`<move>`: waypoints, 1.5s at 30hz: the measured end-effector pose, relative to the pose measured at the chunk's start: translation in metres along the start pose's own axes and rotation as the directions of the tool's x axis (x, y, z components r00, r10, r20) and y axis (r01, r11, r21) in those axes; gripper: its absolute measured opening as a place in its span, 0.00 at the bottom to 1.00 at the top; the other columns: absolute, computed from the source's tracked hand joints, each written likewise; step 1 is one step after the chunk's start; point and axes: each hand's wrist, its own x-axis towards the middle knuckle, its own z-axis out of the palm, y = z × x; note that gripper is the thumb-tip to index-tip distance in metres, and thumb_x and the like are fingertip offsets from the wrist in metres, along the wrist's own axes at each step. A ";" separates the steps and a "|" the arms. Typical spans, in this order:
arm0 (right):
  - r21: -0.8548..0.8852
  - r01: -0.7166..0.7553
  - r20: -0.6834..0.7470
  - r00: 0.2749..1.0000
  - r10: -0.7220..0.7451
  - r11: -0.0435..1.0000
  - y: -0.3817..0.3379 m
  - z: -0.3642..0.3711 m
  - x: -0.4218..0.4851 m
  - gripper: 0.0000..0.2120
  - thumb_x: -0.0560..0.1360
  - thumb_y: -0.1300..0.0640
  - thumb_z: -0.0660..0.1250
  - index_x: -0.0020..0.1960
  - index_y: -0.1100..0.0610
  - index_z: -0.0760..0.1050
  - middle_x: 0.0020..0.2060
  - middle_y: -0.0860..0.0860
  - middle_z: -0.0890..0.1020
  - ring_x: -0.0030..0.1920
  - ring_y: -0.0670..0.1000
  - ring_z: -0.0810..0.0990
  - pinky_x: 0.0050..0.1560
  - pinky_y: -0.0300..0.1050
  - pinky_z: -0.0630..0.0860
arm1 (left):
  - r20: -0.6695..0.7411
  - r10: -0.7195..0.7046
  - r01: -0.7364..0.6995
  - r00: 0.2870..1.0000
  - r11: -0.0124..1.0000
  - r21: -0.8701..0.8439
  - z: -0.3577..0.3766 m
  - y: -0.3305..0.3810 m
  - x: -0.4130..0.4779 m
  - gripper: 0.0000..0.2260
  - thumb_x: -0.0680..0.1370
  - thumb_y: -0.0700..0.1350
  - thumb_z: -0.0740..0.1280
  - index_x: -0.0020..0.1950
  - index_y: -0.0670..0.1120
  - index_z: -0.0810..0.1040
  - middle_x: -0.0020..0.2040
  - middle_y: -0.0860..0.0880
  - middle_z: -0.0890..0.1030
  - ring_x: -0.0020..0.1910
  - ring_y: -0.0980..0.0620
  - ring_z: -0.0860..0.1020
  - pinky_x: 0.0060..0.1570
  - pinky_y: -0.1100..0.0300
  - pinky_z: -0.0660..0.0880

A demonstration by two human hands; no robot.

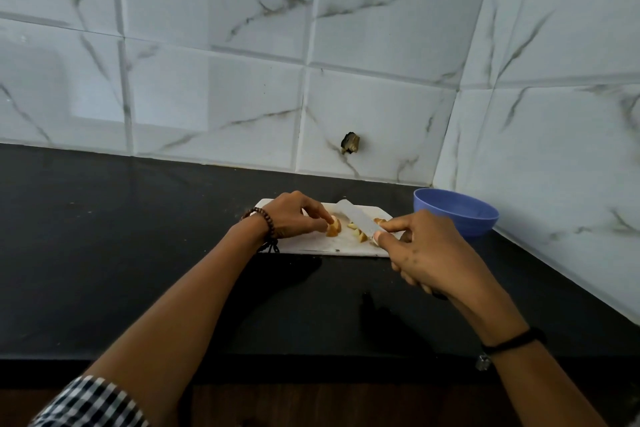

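My left fingertips (320,215) pinch a fruit piece (333,227), pale orange with a bit of skin. Thumb and forefinger close on it from above and hold it down on the white cutting board (311,243). The piece sits right at my fingertips, near the middle of the board.

Just to its right is the blade of the knife (358,218), slanting from the board's far edge back toward me, its flat side facing up. My right fingers (394,225) are wrapped around the handle. The forefinger is stretched out along the back of the blade and the thumb is pressed at its base. The handle itself is hidden inside my grip. A few cut pieces (358,235) lie beside and under the blade, more just past it.

My left hand (294,215) is palm-down with the knuckles raised. There is a beaded bracelet (263,220) at the wrist, and the forearm runs back to a checked sleeve (86,402). My right hand (429,253) is tilted, the back of it toward me, a black band (512,343) on the wrist.

The board rests on a black counter (138,253). A blue bowl (457,213) stands just beyond its right end, in the corner of the tiled wall (346,45).
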 end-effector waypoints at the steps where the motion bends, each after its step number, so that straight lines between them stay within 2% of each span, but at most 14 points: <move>1: 0.011 -0.003 -0.003 1.000 0.003 1.000 0.001 0.001 0.000 0.18 0.82 0.50 0.64 0.71 0.48 0.73 0.36 0.53 0.82 0.23 0.43 0.74 0.21 0.33 0.68 | -0.011 0.005 -0.005 1.000 1.000 -0.011 0.000 -0.001 0.000 0.09 0.74 0.53 0.71 0.53 0.54 0.84 0.48 0.57 0.80 0.44 0.62 0.74 0.45 0.65 0.68; 4: 0.025 -0.019 0.001 1.000 0.019 1.000 0.004 0.003 0.000 0.20 0.81 0.51 0.65 0.72 0.48 0.72 0.38 0.52 0.82 0.25 0.43 0.75 0.22 0.32 0.68 | -0.029 0.018 -0.019 0.999 0.999 -0.044 0.000 -0.002 0.000 0.08 0.72 0.54 0.74 0.49 0.54 0.85 0.45 0.60 0.82 0.43 0.62 0.75 0.43 0.67 0.69; 11: 0.026 -0.029 -0.010 1.000 0.030 0.999 0.008 0.007 0.000 0.19 0.81 0.50 0.65 0.72 0.48 0.73 0.39 0.52 0.82 0.25 0.43 0.76 0.22 0.31 0.67 | -0.054 0.055 -0.055 0.997 0.998 -0.009 0.004 0.003 0.000 0.09 0.72 0.57 0.73 0.46 0.54 0.85 0.44 0.61 0.82 0.43 0.64 0.75 0.41 0.67 0.68; 16: 0.015 -0.021 -0.020 1.000 0.021 1.000 0.008 0.009 0.000 0.18 0.81 0.50 0.65 0.70 0.49 0.74 0.38 0.51 0.82 0.24 0.43 0.76 0.22 0.32 0.68 | -0.032 0.122 -0.123 0.992 0.992 -0.035 0.008 0.010 0.001 0.08 0.72 0.52 0.74 0.48 0.50 0.85 0.46 0.56 0.84 0.44 0.64 0.78 0.43 0.71 0.68; 20: 0.027 -0.028 -0.032 0.999 0.029 0.999 0.011 0.010 0.000 0.18 0.81 0.49 0.65 0.70 0.48 0.74 0.36 0.52 0.83 0.22 0.43 0.75 0.22 0.33 0.68 | 0.020 0.156 -0.156 0.988 0.988 0.002 0.012 0.017 -0.001 0.10 0.74 0.50 0.72 0.55 0.54 0.84 0.46 0.57 0.83 0.42 0.66 0.77 0.41 0.74 0.67; 22: 0.036 -0.034 -0.044 0.998 0.036 0.999 0.013 0.011 0.001 0.18 0.81 0.49 0.65 0.70 0.48 0.74 0.35 0.52 0.83 0.20 0.42 0.75 0.22 0.33 0.68 | 0.036 0.163 -0.164 0.986 0.986 0.018 0.012 0.017 0.000 0.09 0.74 0.52 0.72 0.54 0.55 0.84 0.48 0.57 0.83 0.45 0.62 0.77 0.44 0.69 0.69; 25: 0.052 -0.040 -0.046 0.998 0.043 0.998 0.015 0.011 0.000 0.18 0.81 0.49 0.65 0.70 0.48 0.74 0.35 0.52 0.83 0.21 0.42 0.75 0.22 0.33 0.69 | 0.049 0.166 -0.167 0.985 0.986 0.007 0.012 0.018 -0.002 0.08 0.74 0.53 0.72 0.51 0.53 0.85 0.47 0.57 0.83 0.44 0.63 0.77 0.43 0.72 0.68; 30: 0.058 -0.052 -0.068 0.996 0.056 0.997 0.014 0.012 -0.001 0.18 0.81 0.50 0.65 0.70 0.48 0.74 0.36 0.51 0.83 0.23 0.43 0.76 0.23 0.32 0.69 | -0.073 0.131 -0.135 0.989 0.989 -0.052 0.017 0.019 -0.001 0.07 0.72 0.52 0.74 0.47 0.52 0.85 0.44 0.55 0.85 0.45 0.62 0.80 0.47 0.69 0.74; 33: 0.038 -0.062 -0.089 0.994 0.065 0.997 0.012 0.015 0.000 0.15 0.81 0.50 0.65 0.67 0.49 0.76 0.37 0.51 0.83 0.24 0.44 0.78 0.24 0.33 0.70 | -0.101 0.122 -0.130 0.987 0.989 -0.075 0.019 0.020 -0.001 0.06 0.71 0.49 0.76 0.46 0.51 0.85 0.42 0.57 0.84 0.42 0.66 0.79 0.43 0.74 0.71; 34: 0.028 -0.067 -0.091 0.993 0.070 0.997 0.012 0.017 0.001 0.14 0.81 0.50 0.65 0.65 0.49 0.77 0.38 0.51 0.83 0.25 0.44 0.79 0.24 0.34 0.71 | -0.106 0.122 -0.130 0.987 0.989 -0.065 0.019 0.020 -0.001 0.06 0.71 0.49 0.76 0.46 0.51 0.85 0.41 0.58 0.84 0.41 0.66 0.79 0.43 0.73 0.72; 36: -0.017 -0.077 -0.083 0.994 0.075 0.997 0.010 0.022 0.001 0.12 0.81 0.49 0.64 0.63 0.49 0.77 0.41 0.52 0.82 0.30 0.46 0.81 0.28 0.38 0.76 | -0.117 0.134 -0.135 0.984 0.991 0.004 0.020 0.019 0.001 0.07 0.70 0.51 0.76 0.46 0.53 0.85 0.42 0.58 0.84 0.43 0.64 0.80 0.47 0.65 0.77; 39: -0.092 -0.084 -0.071 0.994 0.077 0.992 0.006 0.028 0.001 0.12 0.81 0.48 0.63 0.62 0.50 0.77 0.43 0.51 0.81 0.39 0.48 0.82 0.41 0.47 0.83 | -0.127 0.135 -0.119 0.983 0.985 0.126 0.019 0.020 0.000 0.08 0.70 0.55 0.75 0.46 0.56 0.85 0.43 0.59 0.84 0.42 0.63 0.78 0.48 0.56 0.80; 43: -0.172 -0.081 -0.099 0.993 0.064 0.982 0.001 0.032 0.002 0.13 0.81 0.48 0.63 0.62 0.52 0.76 0.43 0.50 0.80 0.42 0.49 0.83 0.46 0.49 0.84 | -0.156 0.134 -0.110 0.979 0.982 0.157 0.020 0.022 -0.003 0.07 0.70 0.56 0.75 0.44 0.56 0.86 0.39 0.59 0.83 0.36 0.62 0.76 0.42 0.58 0.78; 45: -0.229 -0.079 -0.110 0.992 0.055 0.970 -0.001 0.035 0.002 0.13 0.81 0.47 0.62 0.62 0.52 0.76 0.45 0.49 0.78 0.44 0.48 0.82 0.47 0.45 0.82 | -0.174 0.131 -0.101 0.976 0.980 0.169 0.023 0.024 -0.005 0.05 0.71 0.54 0.74 0.43 0.55 0.86 0.34 0.61 0.80 0.34 0.61 0.75 0.37 0.61 0.75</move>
